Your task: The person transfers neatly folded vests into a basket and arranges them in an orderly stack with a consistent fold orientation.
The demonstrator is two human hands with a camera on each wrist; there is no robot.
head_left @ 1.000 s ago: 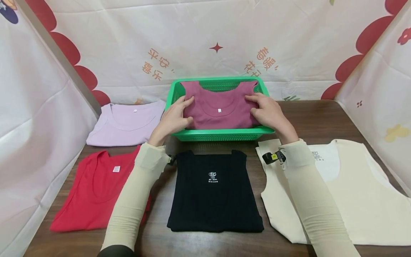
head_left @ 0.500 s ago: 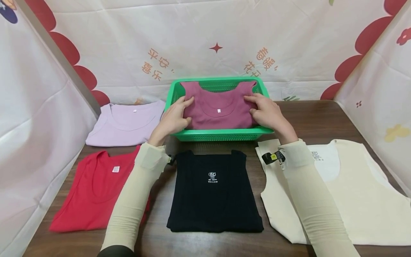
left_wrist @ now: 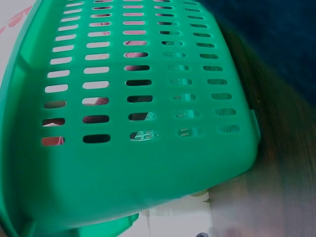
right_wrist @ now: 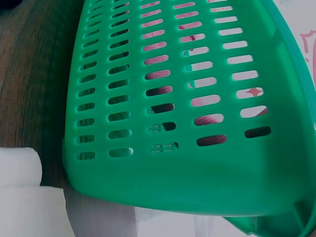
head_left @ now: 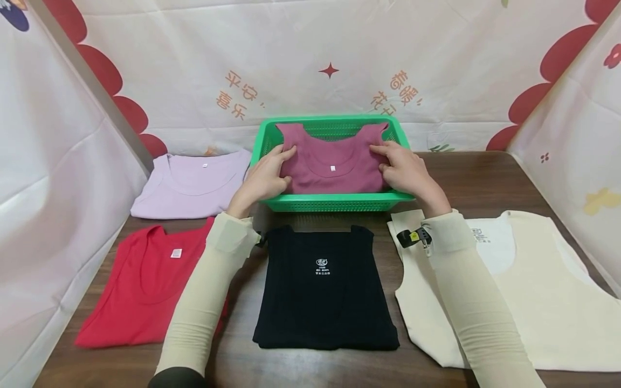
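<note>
A mauve-pink tank top [head_left: 335,180] lies folded in a green plastic basket [head_left: 335,203], its scoop neck and small white tag facing up. My left hand [head_left: 264,175] reaches over the basket's left side, with index finger and thumb spread apart on the cloth. Opposite it, my right hand [head_left: 406,168] touches the right side of the top in the same way. The remaining fingers are mostly hidden. Both wrist views look at the slotted outside of the basket [left_wrist: 113,168], [right_wrist: 197,177], with bits of pink showing through the slots; neither shows the fingers.
A lilac top [head_left: 194,196] lies left of the basket, a red tank top [head_left: 131,307] nearer on the left. In front is a folded black top [head_left: 325,307]; cream garments [head_left: 548,312] spread at the right. A printed white curtain [head_left: 310,32] stands behind the wooden table [head_left: 461,178].
</note>
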